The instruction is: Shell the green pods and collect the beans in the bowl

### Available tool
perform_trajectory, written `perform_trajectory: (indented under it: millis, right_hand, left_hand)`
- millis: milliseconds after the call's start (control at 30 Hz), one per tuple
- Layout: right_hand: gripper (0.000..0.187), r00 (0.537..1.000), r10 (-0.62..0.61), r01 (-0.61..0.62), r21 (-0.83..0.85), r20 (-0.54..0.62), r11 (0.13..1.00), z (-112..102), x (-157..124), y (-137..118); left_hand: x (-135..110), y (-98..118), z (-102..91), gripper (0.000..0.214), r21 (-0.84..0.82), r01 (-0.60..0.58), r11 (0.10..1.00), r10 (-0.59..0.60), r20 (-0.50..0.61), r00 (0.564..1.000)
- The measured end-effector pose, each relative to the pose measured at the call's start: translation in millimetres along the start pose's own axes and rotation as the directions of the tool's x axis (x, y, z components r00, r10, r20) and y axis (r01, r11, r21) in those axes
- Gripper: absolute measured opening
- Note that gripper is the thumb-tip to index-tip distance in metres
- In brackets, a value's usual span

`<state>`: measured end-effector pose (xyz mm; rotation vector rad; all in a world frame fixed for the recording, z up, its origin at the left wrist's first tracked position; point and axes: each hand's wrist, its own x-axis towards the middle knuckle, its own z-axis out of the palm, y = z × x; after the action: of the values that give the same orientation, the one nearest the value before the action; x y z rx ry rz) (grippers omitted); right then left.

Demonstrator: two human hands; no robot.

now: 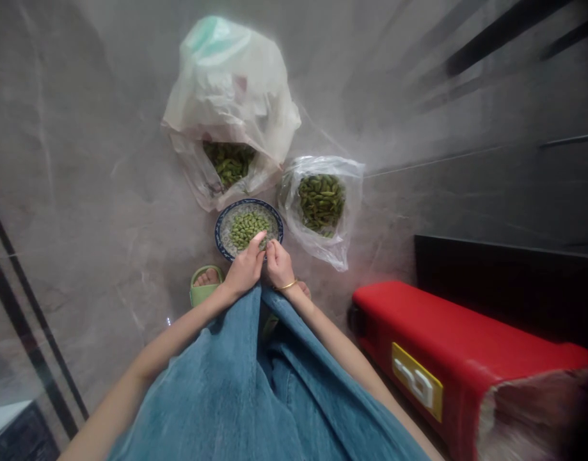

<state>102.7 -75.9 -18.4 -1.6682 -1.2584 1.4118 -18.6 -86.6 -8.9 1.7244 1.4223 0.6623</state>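
My left hand [246, 264] and my right hand [279, 264] meet at the fingertips over the near right rim of a blue-edged bowl [219, 234]. Both are closed in a pinch on a small green bean pod [263, 244], mostly hidden by the fingers. Shelled green beans [246, 225] lie in the bowl. Just behind it, a large whitish plastic bag [236, 83] gapes towards me with green pods [230, 164] inside. To the right, a smaller clear plastic bag [340, 251] holds more green pods [322, 202].
Blue denim cloth [212, 384] covers my lap, and a green slipper [203, 294] shows at the left foot. A red box-like object [447, 326] with a yellow label stands at the right, beside a black panel [505, 282]. The floor [106, 211] is grey tile.
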Motion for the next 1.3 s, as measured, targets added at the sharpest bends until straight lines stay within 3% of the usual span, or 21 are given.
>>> perform_trajectory:
  millis: [67, 200, 333, 433, 500, 600, 667, 733, 867, 1000, 1300]
  right_hand:
    - [0.042, 0.998, -0.062, 0.061, -0.066, -0.010, 0.996, 0.9, 0.3, 1.5]
    - [0.038, 0.988, -0.143, 0.136, -0.111, -0.065, 0.985, 1.1, 0.2, -1.5]
    - [0.030, 0.924, -0.368, 0.349, -0.165, -0.101, 0.922, -2.9, -2.0, -6.5]
    - [0.027, 0.906, -0.419, 0.412, -0.106, -0.059, 0.905, -7.9, -2.9, -10.6]
    - [0.026, 0.939, -0.342, 0.342, -0.020, -0.036, 0.940, -10.0, -2.9, -14.6]
    - [0.030, 0.995, -0.081, 0.069, 0.189, 0.058, 0.980, -10.4, -2.5, -21.4]
    - [0.035, 0.986, 0.066, -0.107, 0.282, 0.153, 0.953, -9.1, -2.6, -23.4]
    - [0.040, 0.968, 0.144, -0.200, 0.292, 0.204, 0.935, -6.8, -3.9, -21.1]
    - [0.039, 0.954, 0.204, -0.257, 0.249, 0.221, 0.934, 0.2, -11.5, -6.7]
    - [0.034, 0.971, 0.167, -0.195, 0.160, 0.171, 0.968, 5.3, -18.8, 1.9]
    - [0.040, 0.918, 0.249, -0.341, 0.294, 0.307, 0.893, 4.4, -11.7, -8.0]
  left_hand:
    - [1.1, 1.8, -1.1, 0.049, -0.094, 0.050, 0.994, -0.048, 0.022, 0.999]
    - [5.5, 1.7, -4.8, 0.050, -0.141, -0.023, 0.990, 0.019, -0.031, 0.999]
    - [8.3, 1.5, -9.7, 0.049, -0.118, -0.049, 0.992, 0.030, -0.157, 0.987]
    - [8.5, -0.6, -14.6, 0.050, -0.158, -0.052, 0.986, 0.024, -0.169, 0.985]
    - [8.4, -3.3, -17.3, 0.051, -0.136, -0.066, 0.989, 0.040, -0.187, 0.982]
    - [7.6, -8.3, -19.8, 0.050, -0.010, -0.137, 0.990, 0.132, -0.215, 0.968]
    - [5.2, -11.7, -20.4, 0.049, 0.091, -0.223, 0.971, 0.237, -0.193, 0.952]
    - [-0.1, -15.3, -19.9, 0.046, 0.164, -0.288, 0.943, 0.314, -0.160, 0.936]
    - [-17.7, -22.7, -14.3, 0.041, 0.228, -0.255, 0.940, 0.275, -0.057, 0.960]
    - [-30.3, -25.8, -5.9, 0.043, 0.160, -0.141, 0.977, 0.138, 0.033, 0.990]
    - [-21.0, -17.6, -6.7, 0.039, -0.013, -0.131, 0.991, 0.129, -0.110, 0.985]
